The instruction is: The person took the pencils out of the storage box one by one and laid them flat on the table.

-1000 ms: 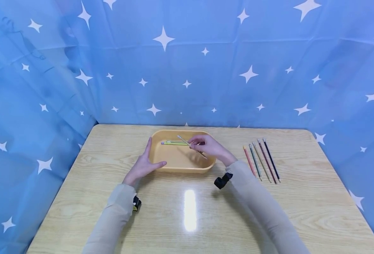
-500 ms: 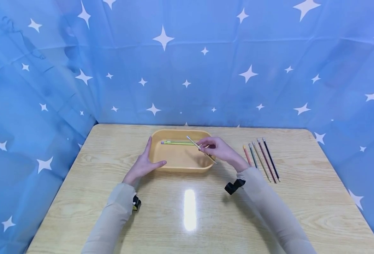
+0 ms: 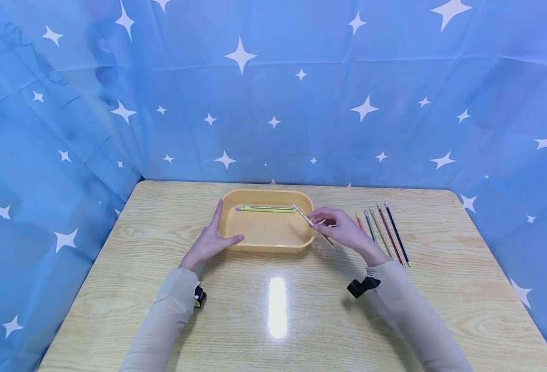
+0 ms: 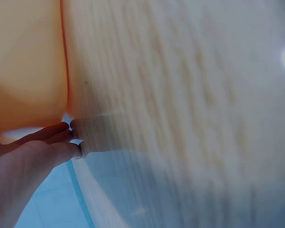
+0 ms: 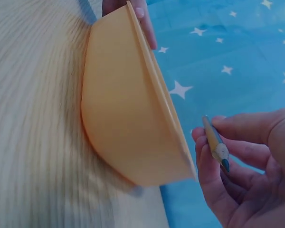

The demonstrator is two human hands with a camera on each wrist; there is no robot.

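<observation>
My right hand [image 3: 343,227] pinches a pale pencil [image 3: 303,214] between thumb and fingertips, over the right rim of a yellow-orange plastic tray [image 3: 266,248]. The right wrist view shows its sharpened dark tip pointing toward the camera, and the pencil [image 5: 215,138] is apart from the tray wall [image 5: 123,99]. My left hand [image 3: 205,245] rests against the tray's left side, fingers straight and thumb stretched along the near rim. Inside the tray, a yellow-green pencil [image 3: 266,210] with a purple eraser lies along the far side, a darker pencil close behind it.
Right of the tray, several pencils lie side by side on the wood-grain table [image 3: 161,206], among them a maroon pencil [image 3: 389,231] and a black pencil [image 3: 397,235]. My right forearm passes over the near ends of some. A blue star-patterned curtain [image 3: 273,93] stands behind the table.
My right hand has moved right with the pale pencil, from above the tray's inside to its right rim. My left hand and the tray have stayed in place.
</observation>
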